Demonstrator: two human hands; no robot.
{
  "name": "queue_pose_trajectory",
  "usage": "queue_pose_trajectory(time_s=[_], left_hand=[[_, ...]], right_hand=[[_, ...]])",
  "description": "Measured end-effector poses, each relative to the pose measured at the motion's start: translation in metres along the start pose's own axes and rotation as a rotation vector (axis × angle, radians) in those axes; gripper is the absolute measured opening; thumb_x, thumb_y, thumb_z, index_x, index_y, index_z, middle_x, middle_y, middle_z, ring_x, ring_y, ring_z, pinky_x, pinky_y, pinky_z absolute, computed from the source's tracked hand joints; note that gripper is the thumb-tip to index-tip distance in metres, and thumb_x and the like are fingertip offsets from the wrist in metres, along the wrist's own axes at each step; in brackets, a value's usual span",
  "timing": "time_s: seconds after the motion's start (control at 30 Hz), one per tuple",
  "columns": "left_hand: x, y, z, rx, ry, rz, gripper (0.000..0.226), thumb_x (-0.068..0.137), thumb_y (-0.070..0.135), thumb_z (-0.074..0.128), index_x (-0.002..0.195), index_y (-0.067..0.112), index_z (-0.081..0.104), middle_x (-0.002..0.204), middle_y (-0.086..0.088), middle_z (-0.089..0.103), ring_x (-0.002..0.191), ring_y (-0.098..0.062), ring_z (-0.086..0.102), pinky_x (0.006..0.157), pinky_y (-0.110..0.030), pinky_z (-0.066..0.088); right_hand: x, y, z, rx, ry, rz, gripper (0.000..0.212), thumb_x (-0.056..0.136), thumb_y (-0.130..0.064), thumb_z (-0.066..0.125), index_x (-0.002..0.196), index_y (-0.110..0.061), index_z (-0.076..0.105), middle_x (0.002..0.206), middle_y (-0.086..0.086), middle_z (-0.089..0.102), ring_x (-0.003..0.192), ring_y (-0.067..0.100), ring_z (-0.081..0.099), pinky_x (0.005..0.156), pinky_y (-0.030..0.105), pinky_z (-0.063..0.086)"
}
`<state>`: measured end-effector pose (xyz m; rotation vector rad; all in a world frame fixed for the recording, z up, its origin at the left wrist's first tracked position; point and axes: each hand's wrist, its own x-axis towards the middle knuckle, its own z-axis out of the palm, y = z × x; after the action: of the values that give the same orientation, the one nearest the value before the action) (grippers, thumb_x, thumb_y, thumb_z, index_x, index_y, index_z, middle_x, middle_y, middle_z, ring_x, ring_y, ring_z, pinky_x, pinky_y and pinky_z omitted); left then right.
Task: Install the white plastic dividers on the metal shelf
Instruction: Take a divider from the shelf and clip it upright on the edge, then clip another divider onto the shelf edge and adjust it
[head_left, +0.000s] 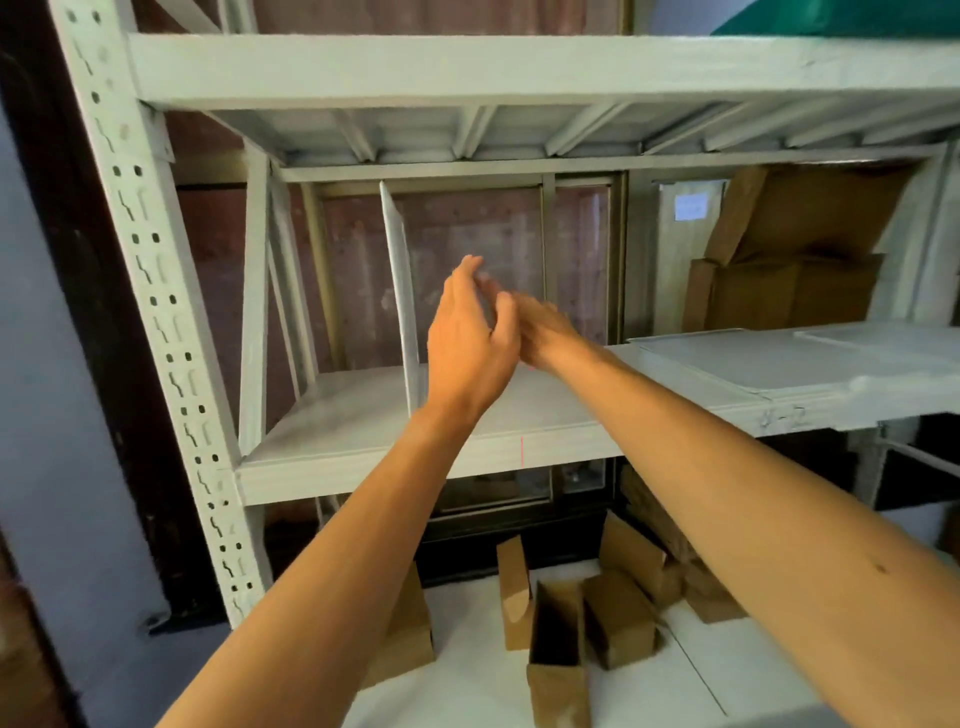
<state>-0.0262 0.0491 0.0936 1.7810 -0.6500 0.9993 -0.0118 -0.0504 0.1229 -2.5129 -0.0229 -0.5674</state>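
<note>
One white divider (400, 291) stands upright on the metal shelf (415, 457), reaching from the shelf deck up toward the beam above and leaning slightly. My left hand (470, 343) hangs just to its right with the fingers spread, so that grip is apart and holds nothing. My right hand (540, 332) is tucked behind the left and blurred; it seems empty, though I cannot tell for sure how its grip sits. I judge this divider to be placed and the hands free of it. More flat white panels (779, 358) lie stacked on the same shelf, well off to my right. The next move calls for reaching right, lifting the top panel by its edges, turning it upright and seating it parallel to the first.
</note>
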Motion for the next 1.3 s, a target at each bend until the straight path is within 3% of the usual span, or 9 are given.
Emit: queue_pose_trajectory(time_s=[0.13, 0.23, 0.37, 0.6, 0.7, 0.8, 0.9, 1.07, 1.3], left_hand=[[-0.006, 0.009, 0.046, -0.014, -0.090, -0.127, 0.045, 0.102, 0.038, 0.039, 0.142, 0.016, 0.042, 0.145, -0.004, 0.051, 0.128, -0.021, 0.051, 0.096, -0.026, 0.034], [-0.013, 0.025, 0.089, -0.002, -0.187, -0.153, 0.044, 0.104, 0.040, 0.034, 0.141, 0.020, 0.043, 0.142, -0.007, 0.054, 0.126, -0.026, 0.052, 0.097, -0.034, 0.036], [-0.026, 0.045, 0.150, 0.025, -0.346, -0.192, 0.039, 0.105, 0.040, 0.032, 0.134, 0.020, 0.050, 0.133, -0.008, 0.060, 0.121, -0.029, 0.054, 0.091, -0.033, 0.036], [-0.063, 0.043, 0.249, 0.222, -0.686, -0.302, 0.041, 0.106, 0.036, 0.024, 0.142, 0.031, 0.043, 0.147, -0.008, 0.049, 0.129, -0.034, 0.048, 0.109, -0.041, 0.034], [-0.076, 0.060, 0.286, 0.384, -0.741, -0.249, 0.042, 0.106, 0.039, 0.022, 0.143, 0.030, 0.040, 0.149, -0.007, 0.048, 0.127, -0.036, 0.050, 0.107, -0.045, 0.035], [-0.075, 0.070, 0.311, 0.500, -0.753, -0.238, 0.043, 0.106, 0.031, 0.023, 0.144, 0.025, 0.041, 0.149, -0.007, 0.047, 0.126, -0.033, 0.051, 0.107, -0.045, 0.037], [-0.062, 0.075, 0.324, 0.505, -0.761, -0.315, 0.043, 0.106, 0.029, 0.021, 0.144, 0.030, 0.041, 0.151, -0.006, 0.044, 0.124, -0.034, 0.051, 0.108, -0.047, 0.039], [-0.070, 0.077, 0.346, 0.631, -0.818, -0.136, 0.047, 0.106, 0.034, 0.022, 0.151, 0.029, 0.033, 0.158, -0.001, 0.034, 0.141, -0.029, 0.038, 0.113, -0.049, 0.031], [-0.070, 0.052, 0.355, 0.689, -0.824, -0.052, 0.052, 0.098, 0.042, 0.015, 0.144, 0.031, 0.038, 0.154, 0.000, 0.040, 0.138, -0.028, 0.041, 0.110, -0.051, 0.033]], right_hand=[[-0.008, 0.058, -0.033, 0.050, 0.025, 0.189, 0.112, 0.062, -0.093, 0.005, 0.135, -0.025, 0.054, 0.130, 0.013, 0.057, 0.115, 0.041, 0.053, 0.089, 0.048, 0.052], [-0.020, 0.107, -0.062, 0.031, 0.006, 0.250, 0.119, 0.057, -0.098, 0.003, 0.142, -0.027, 0.047, 0.143, 0.009, 0.050, 0.119, 0.036, 0.054, 0.097, 0.052, 0.047], [-0.033, 0.176, -0.103, -0.042, -0.023, 0.252, 0.096, 0.079, -0.083, 0.012, 0.146, -0.022, 0.042, 0.150, 0.010, 0.042, 0.132, 0.033, 0.044, 0.107, 0.050, 0.036], [-0.049, 0.312, -0.141, -0.098, -0.034, 0.167, 0.073, 0.090, -0.070, 0.023, 0.146, -0.025, 0.037, 0.152, 0.006, 0.040, 0.134, 0.031, 0.041, 0.100, 0.045, 0.035], [-0.051, 0.358, -0.143, -0.206, -0.062, 0.152, 0.071, 0.093, -0.067, 0.029, 0.149, -0.024, 0.031, 0.153, 0.008, 0.039, 0.135, 0.032, 0.041, 0.103, 0.047, 0.036], [-0.050, 0.392, -0.144, -0.271, -0.113, 0.110, 0.067, 0.094, -0.065, 0.031, 0.146, -0.023, 0.038, 0.151, 0.006, 0.043, 0.134, 0.030, 0.043, 0.102, 0.045, 0.039], [-0.050, 0.409, -0.135, -0.336, -0.075, 0.001, 0.062, 0.095, -0.059, 0.036, 0.143, -0.020, 0.044, 0.150, 0.003, 0.044, 0.134, 0.027, 0.043, 0.105, 0.042, 0.038], [-0.045, 0.413, -0.114, -0.393, 0.046, -0.112, 0.065, 0.093, -0.056, 0.039, 0.145, -0.018, 0.041, 0.152, 0.004, 0.042, 0.139, 0.025, 0.038, 0.114, 0.041, 0.028], [-0.042, 0.405, -0.099, -0.380, 0.052, -0.153, 0.063, 0.092, -0.053, 0.039, 0.147, -0.023, 0.037, 0.155, -0.001, 0.037, 0.143, 0.020, 0.031, 0.119, 0.044, 0.019]])
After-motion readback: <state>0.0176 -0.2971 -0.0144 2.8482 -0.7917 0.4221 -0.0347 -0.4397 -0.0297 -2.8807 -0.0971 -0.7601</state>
